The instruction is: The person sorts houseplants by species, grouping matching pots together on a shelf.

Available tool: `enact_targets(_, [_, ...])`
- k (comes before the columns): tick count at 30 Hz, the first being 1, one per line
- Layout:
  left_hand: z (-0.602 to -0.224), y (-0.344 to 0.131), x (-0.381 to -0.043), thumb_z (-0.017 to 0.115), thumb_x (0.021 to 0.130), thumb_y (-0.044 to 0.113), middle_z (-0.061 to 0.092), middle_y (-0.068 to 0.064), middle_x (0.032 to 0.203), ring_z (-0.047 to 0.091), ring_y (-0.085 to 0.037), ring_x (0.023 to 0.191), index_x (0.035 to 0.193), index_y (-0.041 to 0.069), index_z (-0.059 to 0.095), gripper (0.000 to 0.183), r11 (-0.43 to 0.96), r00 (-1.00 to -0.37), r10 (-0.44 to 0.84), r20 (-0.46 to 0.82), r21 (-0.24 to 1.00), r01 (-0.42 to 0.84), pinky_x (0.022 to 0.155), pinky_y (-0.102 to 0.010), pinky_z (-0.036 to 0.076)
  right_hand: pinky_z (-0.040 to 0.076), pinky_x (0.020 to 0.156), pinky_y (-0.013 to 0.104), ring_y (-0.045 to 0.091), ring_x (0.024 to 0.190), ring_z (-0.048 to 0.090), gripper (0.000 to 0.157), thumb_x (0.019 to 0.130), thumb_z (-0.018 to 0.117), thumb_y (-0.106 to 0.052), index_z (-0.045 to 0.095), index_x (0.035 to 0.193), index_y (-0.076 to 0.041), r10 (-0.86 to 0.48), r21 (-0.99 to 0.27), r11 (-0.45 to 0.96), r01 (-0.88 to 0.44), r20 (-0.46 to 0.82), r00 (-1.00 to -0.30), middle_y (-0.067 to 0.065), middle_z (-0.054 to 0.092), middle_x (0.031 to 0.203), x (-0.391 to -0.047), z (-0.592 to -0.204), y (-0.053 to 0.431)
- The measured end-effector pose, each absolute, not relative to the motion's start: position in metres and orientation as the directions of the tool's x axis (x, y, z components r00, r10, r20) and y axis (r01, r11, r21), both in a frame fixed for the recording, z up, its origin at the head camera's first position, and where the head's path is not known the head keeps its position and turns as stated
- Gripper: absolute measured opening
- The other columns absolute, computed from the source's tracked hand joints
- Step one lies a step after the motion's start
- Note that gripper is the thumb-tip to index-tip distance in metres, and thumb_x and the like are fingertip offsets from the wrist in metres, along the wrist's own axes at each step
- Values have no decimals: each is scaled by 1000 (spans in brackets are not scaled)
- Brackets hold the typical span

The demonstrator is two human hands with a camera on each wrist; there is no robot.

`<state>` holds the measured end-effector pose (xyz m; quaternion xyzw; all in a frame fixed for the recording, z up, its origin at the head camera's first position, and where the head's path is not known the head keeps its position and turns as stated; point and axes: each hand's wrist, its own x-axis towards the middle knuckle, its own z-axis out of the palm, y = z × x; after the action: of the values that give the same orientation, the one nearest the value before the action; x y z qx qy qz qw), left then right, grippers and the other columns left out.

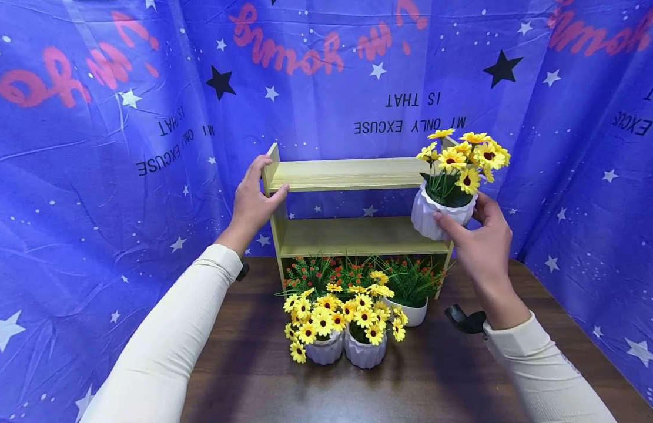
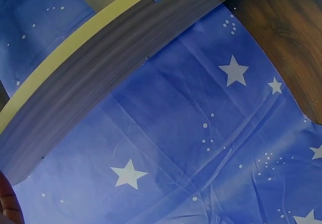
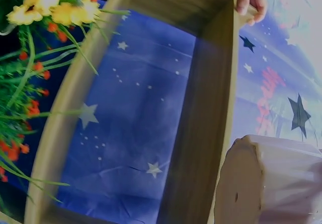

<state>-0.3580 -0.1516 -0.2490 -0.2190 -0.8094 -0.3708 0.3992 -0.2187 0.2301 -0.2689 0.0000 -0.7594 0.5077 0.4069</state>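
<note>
Head view, and the right hand [image 1: 485,244] has hold of a pale flower pot [image 1: 437,217], thumb across its near side, fingers round the right, opened just as wide as the pot. Yellow flowers [image 1: 466,161] with dark centres sit above the rim, and the pot is upright, up in the air at the right end of the wooden shelf [image 1: 352,175], hiding part of the top and middle boards. Right wrist view now, and there's the underside of that pot, off the counter [image 1: 241,370]; whether its side touches the shelf, one cannot tell.

Over to the left hand [image 1: 254,197]: it grips the top of the shelf's left side board, fingers hooked over, thumb spread toward the right, the grip only partly closed. Left wrist view gives that side board running slantwise, screw heads along it, a bit of the hand in the corner.

Down on the counter, near side, two more flower pots, a left one [image 1: 324,351] and a right one [image 1: 365,352], stand side by side, their yellow blooms mingling. Just beyond, at the shelf's foot, green plants [image 1: 315,272] with small red flowers line up, the right-hand one in a smooth white bowl [image 1: 413,312]. Behind it all hangs a blue curtain [image 1: 326,94], stars and lettering upside down.
</note>
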Motion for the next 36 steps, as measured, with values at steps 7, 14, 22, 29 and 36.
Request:
enact_targets(7, [-246,-152,-357,78,83,25,50,-2,146,47,-21,133,132,9,51,59,636,-588,53,807,427,643,106,-42,40,47,86,26,13,110,57,67,79,85,-27,56,138,-12,416,-767,469,-439,630,-656,5,63,126,-231,-252,234])
enact_targets(14, [-246,-151,-360,78,83,25,50,-2,146,46,-20,134,133,9,51,58,641,-580,60,812,414,646,106,-42,40,48,85,26,13,110,57,68,79,84,-30,55,138,-11,413,-775,458,-435,619,-668,6,63,124,-243,-245,235])
enact_targets(22, [-249,-152,-358,78,82,24,51,-2,144,49,-23,132,133,8,51,60,633,-584,52,810,425,647,105,-43,41,49,81,23,14,106,60,65,79,84,-29,57,137,-13,413,-775,407,-483,628,-660,5,64,122,-251,-235,230])
enact_targets(29, [-251,-149,-359,78,82,24,51,-2,145,49,-23,131,133,9,51,59,621,-579,53,813,428,657,105,-43,41,51,80,21,12,100,63,65,78,85,-28,59,136,-13,425,-791,396,-467,609,-670,7,66,123,-263,-227,230])
enact_targets(36, [-250,-152,-357,79,82,24,50,-2,145,49,-23,132,132,9,51,59,635,-573,52,818,416,651,106,-43,41,52,86,26,17,106,63,68,80,82,-34,56,138,-10,407,-789,463,-404,594,-694,10,64,129,-273,-220,227])
